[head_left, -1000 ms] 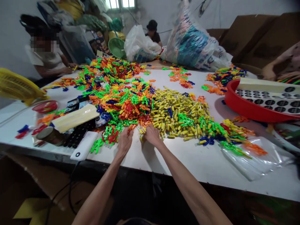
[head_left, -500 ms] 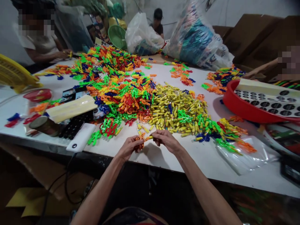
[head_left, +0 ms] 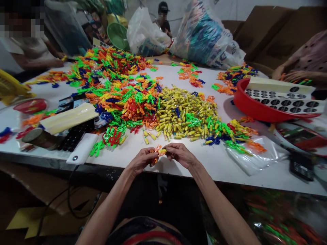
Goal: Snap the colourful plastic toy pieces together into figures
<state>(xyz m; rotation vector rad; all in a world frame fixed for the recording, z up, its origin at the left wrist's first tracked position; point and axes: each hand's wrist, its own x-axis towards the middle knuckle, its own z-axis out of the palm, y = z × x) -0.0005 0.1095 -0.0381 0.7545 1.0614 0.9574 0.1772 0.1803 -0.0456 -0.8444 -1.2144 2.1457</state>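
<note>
My left hand (head_left: 142, 160) is closed on several small orange plastic pieces (head_left: 154, 151), partly covered by its fingers. Pinched between thumb and fingers of my right hand (head_left: 181, 155) is a short yellow stick-like piece (head_left: 162, 151). Its left end meets the orange pieces; whether they are joined is too small to tell. Both hands are close together above the table's near edge. Just beyond them lie a few loose yellow pieces (head_left: 146, 137) and a large heap of yellow stick-like pieces (head_left: 184, 117). Left of that rises a heap of mixed coloured plastic pieces (head_left: 122, 92).
A white power bank (head_left: 82, 149) with a cable, a tin can (head_left: 39, 139) and a cream strip (head_left: 68, 118) lie left. On the right are a red basin (head_left: 245, 105), a clear plastic bag (head_left: 252, 163) and a black device (head_left: 301, 166). Other people sit around the white table (head_left: 204, 166).
The view has shifted, so the table's things appear further left. The yellow piece in my right hand has come closer against the orange pieces in my left hand.
</note>
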